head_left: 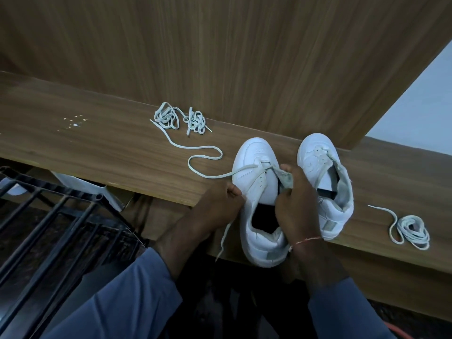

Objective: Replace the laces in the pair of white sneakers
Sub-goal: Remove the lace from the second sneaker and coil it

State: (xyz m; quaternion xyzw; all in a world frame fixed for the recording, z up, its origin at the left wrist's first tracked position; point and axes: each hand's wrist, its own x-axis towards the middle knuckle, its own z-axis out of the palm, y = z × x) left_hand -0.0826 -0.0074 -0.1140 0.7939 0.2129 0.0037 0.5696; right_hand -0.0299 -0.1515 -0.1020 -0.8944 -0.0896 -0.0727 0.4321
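Two white sneakers stand side by side on a wooden ledge (102,148), toes away from me. The left sneaker (256,172) has a white lace (208,165) through its front eyelets; one end trails left across the wood, the other hangs down over the ledge's edge. My left hand (220,206) pinches that lace at the shoe's left side. My right hand (297,196) grips the tongue of the same shoe. The right sneaker (325,182) has no lace and its tongue is pulled open.
Two bunched laces (181,118) lie at the back left against an upright wooden panel (220,57). A coiled lace (411,231) rests on the ledge at the right. A black metal rack (49,216) stands below at the left.
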